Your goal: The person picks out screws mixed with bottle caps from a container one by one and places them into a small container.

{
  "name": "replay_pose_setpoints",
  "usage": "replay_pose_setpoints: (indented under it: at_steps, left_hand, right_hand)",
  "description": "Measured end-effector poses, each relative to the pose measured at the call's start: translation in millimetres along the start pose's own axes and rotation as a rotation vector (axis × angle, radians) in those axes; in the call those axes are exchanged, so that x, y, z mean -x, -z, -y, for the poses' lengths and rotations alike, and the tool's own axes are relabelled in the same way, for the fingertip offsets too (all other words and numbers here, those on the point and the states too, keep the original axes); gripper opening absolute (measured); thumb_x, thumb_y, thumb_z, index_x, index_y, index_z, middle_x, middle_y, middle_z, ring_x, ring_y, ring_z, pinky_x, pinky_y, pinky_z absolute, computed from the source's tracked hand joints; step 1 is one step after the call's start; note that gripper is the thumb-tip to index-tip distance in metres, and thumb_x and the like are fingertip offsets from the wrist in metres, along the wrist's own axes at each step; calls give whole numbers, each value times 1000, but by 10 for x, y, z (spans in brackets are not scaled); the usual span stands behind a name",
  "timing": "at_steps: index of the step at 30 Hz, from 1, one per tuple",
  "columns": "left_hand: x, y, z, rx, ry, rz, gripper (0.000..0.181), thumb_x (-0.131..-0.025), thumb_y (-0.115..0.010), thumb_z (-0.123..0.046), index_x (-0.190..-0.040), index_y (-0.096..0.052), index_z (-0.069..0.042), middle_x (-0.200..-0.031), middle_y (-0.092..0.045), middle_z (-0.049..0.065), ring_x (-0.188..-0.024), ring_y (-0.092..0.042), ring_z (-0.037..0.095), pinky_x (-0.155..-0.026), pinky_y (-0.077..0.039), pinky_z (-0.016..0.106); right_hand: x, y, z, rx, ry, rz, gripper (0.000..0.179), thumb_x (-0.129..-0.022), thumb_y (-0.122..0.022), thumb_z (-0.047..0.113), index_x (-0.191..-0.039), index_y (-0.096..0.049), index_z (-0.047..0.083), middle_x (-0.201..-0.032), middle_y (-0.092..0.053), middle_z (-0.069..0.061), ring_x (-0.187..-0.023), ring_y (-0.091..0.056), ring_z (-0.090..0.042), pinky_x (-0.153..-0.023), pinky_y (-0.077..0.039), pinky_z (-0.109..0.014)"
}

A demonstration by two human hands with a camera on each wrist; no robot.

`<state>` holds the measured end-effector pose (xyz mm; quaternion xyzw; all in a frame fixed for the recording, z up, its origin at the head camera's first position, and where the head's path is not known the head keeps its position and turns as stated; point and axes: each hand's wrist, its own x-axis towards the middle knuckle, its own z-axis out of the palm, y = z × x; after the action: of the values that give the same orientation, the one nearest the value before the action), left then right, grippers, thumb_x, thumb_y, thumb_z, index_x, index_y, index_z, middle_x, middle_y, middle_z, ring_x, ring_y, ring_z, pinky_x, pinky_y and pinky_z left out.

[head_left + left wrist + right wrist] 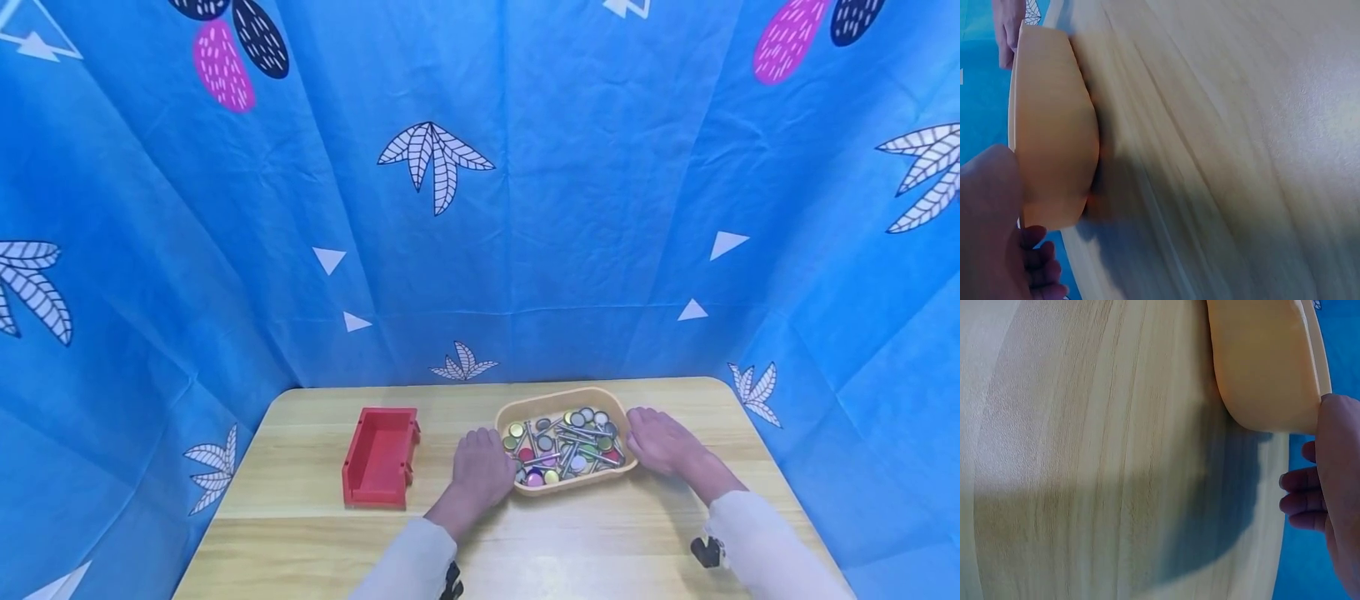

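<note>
A tan oval basket point(558, 487) stands towards the right of the table, filled with a mix of metal screws point(543, 459) and round coloured caps point(534, 480). My left hand point(483, 468) grips its left end by the rim, thumb and curled fingers at the edge. At the opposite end, my right hand point(662, 442) pinches the rim. Both wrist views show the basket's outer wall point(1054, 125) with a shadow beneath it; whether its base touches the table I cannot tell.
To the left of the basket sits a red plastic bin point(384, 458) with a low front. The pale wooden table point(285, 483) has rounded far corners. Blue patterned cloth point(585, 208) hangs behind the table and along both sides.
</note>
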<state>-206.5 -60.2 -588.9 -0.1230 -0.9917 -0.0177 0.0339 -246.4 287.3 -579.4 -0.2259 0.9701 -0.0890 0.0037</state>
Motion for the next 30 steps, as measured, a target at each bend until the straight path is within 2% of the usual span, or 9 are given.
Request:
replay_pose_setpoints:
  at_steps: [6,10,19,30]
  left_hand:
    - [1,72,31,64,-22,44,36,-96,-55,-39,-97,-56,-3,-83,-48,6,-75,-42,20,-68,-42,32]
    - [3,102,46,47,-37,63,36,-96,-55,-40,-98,-56,-4,-83,-47,6,-75,-41,19,-68,-41,31]
    - [9,105,89,65,-60,63,40,-95,-57,-42,-103,-60,-3,-86,-52,6,-78,-45,19,-75,-47,34]
    - [13,93,191,110,-71,62,42,-94,-63,-45,-102,-61,-4,-83,-51,3,-76,-45,17,-71,-45,30]
  right_hand:
    - [10,5,2,-21,-14,44,6,-101,-51,18,-99,-49,13,-81,-48,1,-72,-45,-15,-72,-48,-37]
    - [27,-2,12,-37,-24,49,7,-100,-51,18,-100,-49,12,-82,-49,0,-73,-46,-16,-72,-48,-38]
    - [61,-5,60,-72,-50,61,6,-101,-50,18,-101,-48,13,-81,-49,1,-72,-45,-15,-72,-47,-36]
    - [99,-32,184,-58,-63,31,9,-99,-51,18,-99,-50,9,-80,-50,0,-73,-48,-17,-73,-49,-39]
